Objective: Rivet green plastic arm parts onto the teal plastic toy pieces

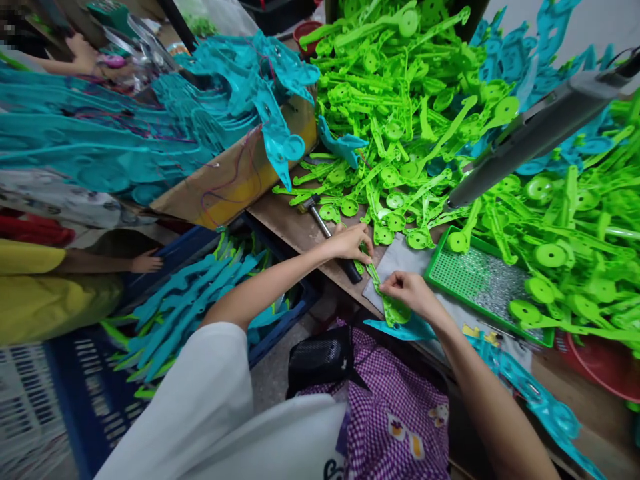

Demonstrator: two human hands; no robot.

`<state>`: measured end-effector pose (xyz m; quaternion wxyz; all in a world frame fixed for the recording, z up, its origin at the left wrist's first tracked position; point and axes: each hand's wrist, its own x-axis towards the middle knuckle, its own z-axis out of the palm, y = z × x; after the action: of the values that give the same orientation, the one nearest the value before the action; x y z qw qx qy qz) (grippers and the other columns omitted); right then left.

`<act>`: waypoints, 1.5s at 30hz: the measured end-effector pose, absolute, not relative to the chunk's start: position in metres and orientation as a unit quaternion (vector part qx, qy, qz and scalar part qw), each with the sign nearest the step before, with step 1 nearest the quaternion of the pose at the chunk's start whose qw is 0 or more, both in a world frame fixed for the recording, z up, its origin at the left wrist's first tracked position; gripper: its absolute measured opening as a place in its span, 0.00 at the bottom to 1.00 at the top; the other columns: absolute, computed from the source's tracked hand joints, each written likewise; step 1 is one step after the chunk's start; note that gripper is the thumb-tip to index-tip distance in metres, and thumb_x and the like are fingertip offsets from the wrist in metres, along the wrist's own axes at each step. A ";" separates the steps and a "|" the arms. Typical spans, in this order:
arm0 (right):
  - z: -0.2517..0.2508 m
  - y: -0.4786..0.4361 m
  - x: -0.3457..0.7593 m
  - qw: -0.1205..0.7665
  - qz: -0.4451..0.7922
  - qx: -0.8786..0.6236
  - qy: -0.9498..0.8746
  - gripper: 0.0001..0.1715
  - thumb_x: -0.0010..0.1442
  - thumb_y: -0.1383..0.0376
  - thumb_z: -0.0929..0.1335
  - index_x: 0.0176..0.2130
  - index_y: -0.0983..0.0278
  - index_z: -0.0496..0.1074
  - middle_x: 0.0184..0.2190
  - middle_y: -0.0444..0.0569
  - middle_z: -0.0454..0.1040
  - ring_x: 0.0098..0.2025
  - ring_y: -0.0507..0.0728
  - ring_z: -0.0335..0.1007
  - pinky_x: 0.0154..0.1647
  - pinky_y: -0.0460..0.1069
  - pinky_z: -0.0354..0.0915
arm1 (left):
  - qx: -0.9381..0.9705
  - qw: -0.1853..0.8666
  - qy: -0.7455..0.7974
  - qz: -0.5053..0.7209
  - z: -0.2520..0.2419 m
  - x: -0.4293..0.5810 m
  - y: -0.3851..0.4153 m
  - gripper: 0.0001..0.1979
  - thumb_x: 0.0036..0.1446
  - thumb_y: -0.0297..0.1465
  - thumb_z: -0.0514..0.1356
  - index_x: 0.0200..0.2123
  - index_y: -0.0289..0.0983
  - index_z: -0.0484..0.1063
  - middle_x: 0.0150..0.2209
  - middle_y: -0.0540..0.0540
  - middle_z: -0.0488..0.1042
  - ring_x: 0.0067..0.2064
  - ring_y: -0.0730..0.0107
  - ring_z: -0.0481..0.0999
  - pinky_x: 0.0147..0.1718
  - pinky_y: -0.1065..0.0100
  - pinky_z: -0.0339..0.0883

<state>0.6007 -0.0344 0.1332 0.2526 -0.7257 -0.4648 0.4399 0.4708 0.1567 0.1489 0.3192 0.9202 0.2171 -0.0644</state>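
Note:
A bright green plastic part (387,301) lies on a grey pad (400,257) at the near edge of the workbench. My left hand (350,243) pinches the far end of this part, fingers closed. My right hand (410,292) presses down on its near, rounded end, fingers curled onto it. Under the green part a teal plastic piece (403,329) sticks out over the bench edge. A small hammer (325,230) lies just left of my left hand.
A big heap of green parts (415,100) covers the bench. A green mesh tray (475,280) holds small screws. Teal parts (125,140) pile on a cardboard box; more fill a blue crate (185,313). Another person's hand (146,262) rests at left. A metal arm (540,130) hangs overhead.

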 end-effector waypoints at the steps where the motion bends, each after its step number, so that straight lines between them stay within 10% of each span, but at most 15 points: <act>1: 0.135 -0.032 0.603 0.244 0.453 -0.717 -0.470 0.15 0.51 0.55 0.68 0.26 0.65 0.70 0.20 0.43 0.69 0.22 0.49 0.59 0.23 0.44 0.53 | 0.920 0.320 0.217 -0.065 0.149 0.471 0.157 0.12 0.46 0.39 0.69 0.34 0.44 0.80 0.44 0.47 0.67 0.48 0.60 0.69 0.47 0.64 0.52; 19: 0.138 -0.015 0.605 0.120 0.449 -0.736 -0.493 0.13 0.51 0.56 0.69 0.26 0.64 0.70 0.21 0.42 0.70 0.23 0.49 0.62 0.24 0.44 0.51 | 0.920 0.317 0.217 -0.080 0.152 0.474 0.156 0.11 0.45 0.39 0.69 0.34 0.43 0.80 0.43 0.47 0.66 0.48 0.58 0.68 0.48 0.61 0.52; 29: 0.161 -0.074 0.577 0.182 0.217 -0.793 -0.540 0.15 0.63 0.56 0.63 0.39 0.60 0.74 0.34 0.46 0.77 0.33 0.54 0.72 0.31 0.46 0.56 | 0.920 0.315 0.217 -0.081 0.149 0.473 0.156 0.11 0.45 0.39 0.69 0.34 0.43 0.80 0.43 0.47 0.65 0.48 0.58 0.68 0.50 0.60 0.52; 45: 0.154 -0.120 0.579 -0.061 0.017 -0.709 -0.703 0.25 0.62 0.75 0.60 0.57 0.60 0.62 0.41 0.48 0.72 0.34 0.52 0.70 0.27 0.47 0.57 | 0.939 0.261 0.204 -0.090 0.163 0.469 0.145 0.08 0.52 0.38 0.65 0.36 0.43 0.78 0.42 0.45 0.64 0.52 0.51 0.61 0.49 0.55 0.49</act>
<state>0.5788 -0.1203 0.1536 -0.0605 -0.7088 -0.7026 0.0169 0.4692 0.1445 0.1626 0.2606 0.9393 0.2041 -0.0904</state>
